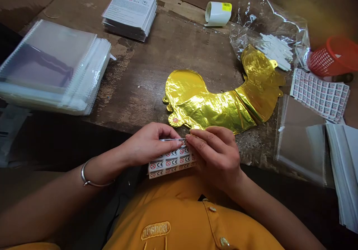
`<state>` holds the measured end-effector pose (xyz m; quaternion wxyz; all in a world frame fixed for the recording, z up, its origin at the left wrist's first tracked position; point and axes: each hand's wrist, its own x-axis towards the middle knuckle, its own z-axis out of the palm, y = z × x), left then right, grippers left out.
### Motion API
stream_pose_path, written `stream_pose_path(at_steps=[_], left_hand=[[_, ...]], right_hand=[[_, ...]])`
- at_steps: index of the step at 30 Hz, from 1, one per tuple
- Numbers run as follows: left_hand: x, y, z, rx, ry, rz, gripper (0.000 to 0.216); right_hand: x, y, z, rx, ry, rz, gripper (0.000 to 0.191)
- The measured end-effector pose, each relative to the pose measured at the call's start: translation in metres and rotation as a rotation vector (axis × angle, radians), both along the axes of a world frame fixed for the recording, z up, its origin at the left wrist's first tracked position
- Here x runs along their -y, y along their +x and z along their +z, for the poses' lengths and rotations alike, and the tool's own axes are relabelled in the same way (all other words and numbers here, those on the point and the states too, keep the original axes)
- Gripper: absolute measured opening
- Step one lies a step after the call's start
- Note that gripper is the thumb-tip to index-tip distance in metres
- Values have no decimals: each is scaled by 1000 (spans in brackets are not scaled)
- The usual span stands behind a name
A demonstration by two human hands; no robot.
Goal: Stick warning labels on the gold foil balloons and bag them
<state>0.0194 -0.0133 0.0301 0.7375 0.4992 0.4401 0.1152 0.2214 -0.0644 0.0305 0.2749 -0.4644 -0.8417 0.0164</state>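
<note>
My left hand (155,142) grips a sheet of stickers (170,162) printed with CE marks and red symbols, thumb on top, near the table's front edge. At the sheet's upper right corner, the fingertips of my right hand (216,149) are pinched together; whether a sticker is between them is hidden. Just beyond both hands lies a flat gold foil balloon (215,108), curved and creased, with small tabs along its edge. A round tab at its lower left carries a small reddish mark.
Clear plastic sleeves (56,52) are stacked at left, with packaged cards (130,9) behind. Far right hold a white roll (219,13), a plastic bag of white sticks (275,50), a red basket (332,58), another sticker sheet (320,93), a clear sleeve (302,138) and a paper stack (345,168).
</note>
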Motion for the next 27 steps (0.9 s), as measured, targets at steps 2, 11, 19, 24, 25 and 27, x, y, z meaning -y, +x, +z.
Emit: stream_pose_path(at_steps=[2,11,19,24,25,27], left_hand=[[0,-1,-1,14,-22,2,22],[1,1,0,34,-49,1,23],[-1,-4,0,-8,31,-75,21],[-3,-7,4,-90,133,-105,21],[-2,-8,6,-131,201,-111,19],[1,-11,10,-211,396,-138,15]], right_hand=[[2,0,-3,35,47,9,28],[3,0,-5,80,138,72,19],[7,-9,-6,115,60,29,13],[11,-9,14,-64,-57,-47,12],[8,-6,19,-137,-90,-113,9],[-4,1,28,-281,-171,-243,3]])
